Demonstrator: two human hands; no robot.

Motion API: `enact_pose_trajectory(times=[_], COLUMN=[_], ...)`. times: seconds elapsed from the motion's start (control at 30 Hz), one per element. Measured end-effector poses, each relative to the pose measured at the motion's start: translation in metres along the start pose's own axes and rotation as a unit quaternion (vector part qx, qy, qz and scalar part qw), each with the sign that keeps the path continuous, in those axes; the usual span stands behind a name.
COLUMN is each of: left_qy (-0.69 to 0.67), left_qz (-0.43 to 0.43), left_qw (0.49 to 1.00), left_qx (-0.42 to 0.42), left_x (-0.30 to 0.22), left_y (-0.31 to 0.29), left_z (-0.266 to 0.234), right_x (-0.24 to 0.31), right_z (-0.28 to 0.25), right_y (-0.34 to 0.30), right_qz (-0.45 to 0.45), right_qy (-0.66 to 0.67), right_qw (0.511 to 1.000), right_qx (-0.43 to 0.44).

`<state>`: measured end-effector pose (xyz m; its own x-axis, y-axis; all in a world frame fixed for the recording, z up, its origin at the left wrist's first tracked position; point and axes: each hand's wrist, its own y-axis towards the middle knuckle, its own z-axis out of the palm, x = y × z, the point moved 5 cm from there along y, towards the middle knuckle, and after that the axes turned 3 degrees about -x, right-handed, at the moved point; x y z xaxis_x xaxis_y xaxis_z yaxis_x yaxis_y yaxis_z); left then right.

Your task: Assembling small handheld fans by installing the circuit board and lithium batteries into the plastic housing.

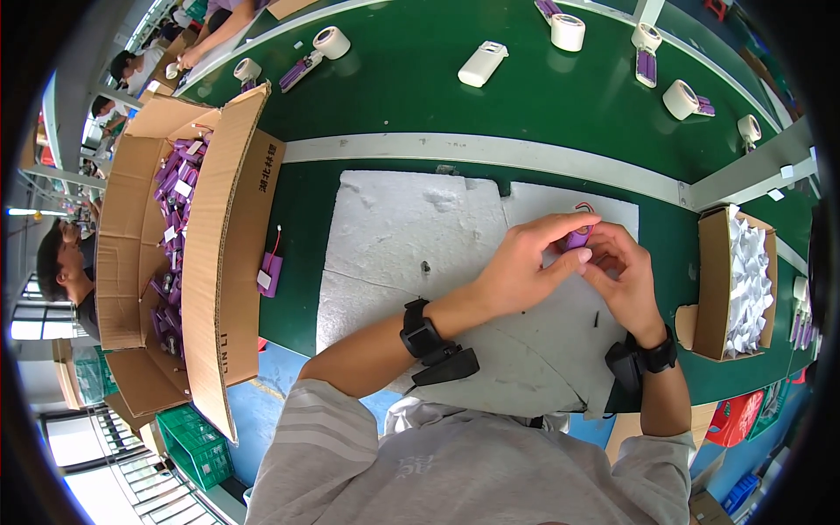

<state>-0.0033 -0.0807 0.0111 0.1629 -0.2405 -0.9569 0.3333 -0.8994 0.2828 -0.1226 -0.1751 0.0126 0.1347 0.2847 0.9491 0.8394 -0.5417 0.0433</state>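
Note:
Over the right part of a white foam board [411, 227], both my hands meet around a purple battery pack [577, 238] with short dark and red wires at its top. My left hand [534, 258] grips it between thumb and fingers. From the other side, my right hand [619, 267] has its bent fingertips on the same pack. Part of the pack is hidden behind the fingers. A second purple battery pack [270, 274], with a white label and a thin lead, lies on the green bench left of the board.
A large cardboard box [241, 219] of purple packs stands at left; a smaller carton [715, 289] of white paper pieces at right. Tape rolls [567, 33] and a white case [483, 65] lie beyond the metal rail [420, 146]. Other people work at far left.

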Motion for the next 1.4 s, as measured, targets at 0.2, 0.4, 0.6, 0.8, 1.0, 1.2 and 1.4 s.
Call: enact_pose_trajectory(times=[0.2,0.4,0.6,0.8,1.0,1.2,1.4], left_qy=[0.018,0.015,0.015,0.023,0.004,0.016,0.016], left_qz=[0.014,0.004,0.001,0.002,-0.013,-0.012,-0.003], left_qw=[1.0,1.0,1.0,0.999,1.0,1.0,1.0], left_qx=[0.003,0.006,0.013,0.025,0.024,0.017,0.013], left_x=[-0.001,-0.001,-0.001,-0.002,0.003,0.0,0.001], left_y=[-0.001,-0.002,-0.002,-0.003,-0.002,-0.002,-0.003], left_z=[0.0,0.0,0.001,0.001,0.003,0.001,0.0], right_x=[0.001,-0.003,-0.001,-0.005,-0.002,0.003,0.005], right_z=[0.0,0.0,-0.001,-0.001,-0.001,0.0,0.0], right_y=[0.0,-0.001,-0.001,-0.002,0.0,0.0,0.0], right_qz=[-0.024,-0.012,-0.03,-0.014,-0.021,-0.037,-0.029], right_qy=[-0.009,-0.016,-0.014,-0.03,-0.016,-0.013,-0.009], right_qw=[0.999,0.999,0.999,0.999,0.999,0.999,0.999], right_qx=[-0.019,-0.025,-0.029,-0.025,-0.029,-0.032,-0.027])
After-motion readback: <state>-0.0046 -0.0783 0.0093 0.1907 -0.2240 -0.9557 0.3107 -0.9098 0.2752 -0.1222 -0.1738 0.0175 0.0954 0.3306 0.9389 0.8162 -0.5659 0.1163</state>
